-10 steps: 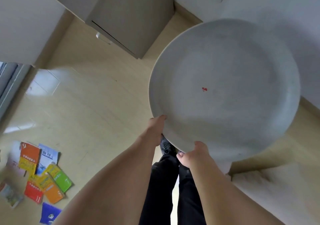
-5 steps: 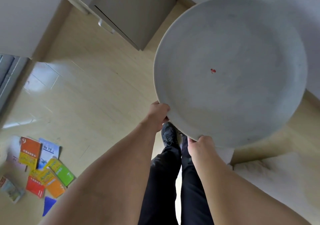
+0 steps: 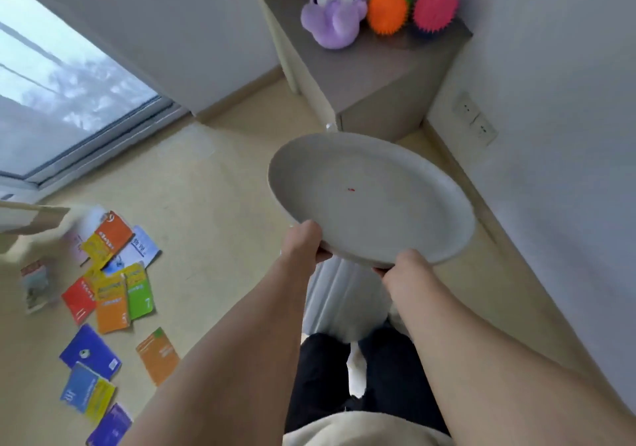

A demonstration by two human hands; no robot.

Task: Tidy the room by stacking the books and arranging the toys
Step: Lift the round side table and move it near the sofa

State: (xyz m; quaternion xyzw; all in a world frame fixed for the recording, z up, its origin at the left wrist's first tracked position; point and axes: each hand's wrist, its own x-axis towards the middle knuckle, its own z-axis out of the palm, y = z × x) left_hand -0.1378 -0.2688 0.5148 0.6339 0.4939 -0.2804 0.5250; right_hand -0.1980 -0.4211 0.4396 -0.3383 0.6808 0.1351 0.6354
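A large round grey tray (image 3: 395, 211) hangs in front of me above the floor, tilted, with a tiny red speck near its middle. My left hand (image 3: 304, 241) grips its near rim on the left. My right hand (image 3: 404, 266) grips the near rim further right. Several colourful books (image 3: 110, 284) lie scattered on the floor at lower left. On the grey cabinet (image 3: 375, 77) in the far corner sit a purple plush toy (image 3: 335, 8), an orange spiky ball (image 3: 387, 12) and a pink spiky ball (image 3: 435, 7).
A glass door or window (image 3: 58, 91) fills the left wall. White walls meet behind the cabinet, with sockets (image 3: 475, 122) on the right wall. A white ribbed object (image 3: 344, 301) stands below the tray by my dark-trousered legs. Pale wooden floor (image 3: 213, 204) lies between books and cabinet.
My view has swung up, bringing the cabinet top with toys and the window into sight. The tray has tipped flatter and lies lower in view, still held by both hands.
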